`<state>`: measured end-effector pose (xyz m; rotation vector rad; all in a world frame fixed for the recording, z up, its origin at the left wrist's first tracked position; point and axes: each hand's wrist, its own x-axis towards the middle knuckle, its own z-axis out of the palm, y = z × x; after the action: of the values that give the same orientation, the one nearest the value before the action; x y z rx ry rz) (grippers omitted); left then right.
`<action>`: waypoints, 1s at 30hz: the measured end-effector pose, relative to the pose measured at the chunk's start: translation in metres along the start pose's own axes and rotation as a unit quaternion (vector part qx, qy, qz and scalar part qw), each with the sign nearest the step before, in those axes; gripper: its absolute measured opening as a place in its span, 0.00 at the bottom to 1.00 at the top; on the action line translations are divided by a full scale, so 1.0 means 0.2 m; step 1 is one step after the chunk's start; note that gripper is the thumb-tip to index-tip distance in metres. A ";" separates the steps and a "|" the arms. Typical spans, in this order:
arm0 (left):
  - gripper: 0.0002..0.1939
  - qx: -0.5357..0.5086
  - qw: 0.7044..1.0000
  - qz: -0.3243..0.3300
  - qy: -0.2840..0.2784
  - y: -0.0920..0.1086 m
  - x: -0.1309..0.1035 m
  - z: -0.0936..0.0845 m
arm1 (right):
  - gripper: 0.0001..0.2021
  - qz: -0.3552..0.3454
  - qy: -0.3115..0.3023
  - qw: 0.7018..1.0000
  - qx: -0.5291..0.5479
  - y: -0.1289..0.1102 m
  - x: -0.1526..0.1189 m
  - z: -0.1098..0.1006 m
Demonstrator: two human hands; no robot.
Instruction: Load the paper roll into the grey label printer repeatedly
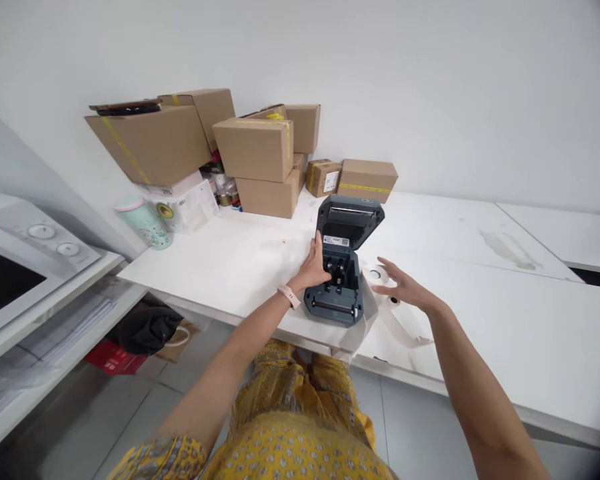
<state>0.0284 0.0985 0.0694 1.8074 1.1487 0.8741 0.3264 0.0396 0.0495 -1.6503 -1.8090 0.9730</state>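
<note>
A dark grey label printer (335, 305) stands near the table's front edge with its lid (350, 220) raised, so the black roll holder (337, 270) inside shows. My left hand (313, 267) is at the printer's left side, fingers stretched up by the lid's hinge and thumb reaching over the inner edge. Just right of the printer is a white paper roll (375, 275). Around its right side my right hand (400, 287) is spread, thumb and fingers apart; whether they touch the roll I cannot tell. A loose paper strip (403, 330) curls below that hand.
Cardboard boxes (260, 150) are stacked along the wall at the back left. A mint green tumbler (145, 223) stands beside a white box (193, 207). At far left is a white microwave (30, 247). The white table (480, 307) extends to the right.
</note>
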 end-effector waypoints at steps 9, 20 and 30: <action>0.62 0.024 0.998 0.015 -0.057 -0.01 0.02 -0.13 | 0.37 0.088 -0.060 0.988 0.109 0.12 -0.26 -0.11; 0.63 -0.074 0.996 -0.015 -0.051 -0.14 0.05 -0.15 | 0.32 0.053 -0.057 0.989 0.124 0.13 -0.32 0.04; 0.59 -0.215 0.972 -0.065 0.066 -0.23 -0.08 0.00 | 0.26 -0.095 -0.025 0.972 0.214 -0.40 -0.39 -0.07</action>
<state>0.0062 0.0957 0.0273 1.3238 1.0498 1.0832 0.2977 -0.0364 0.1273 -1.1783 -1.6088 1.2234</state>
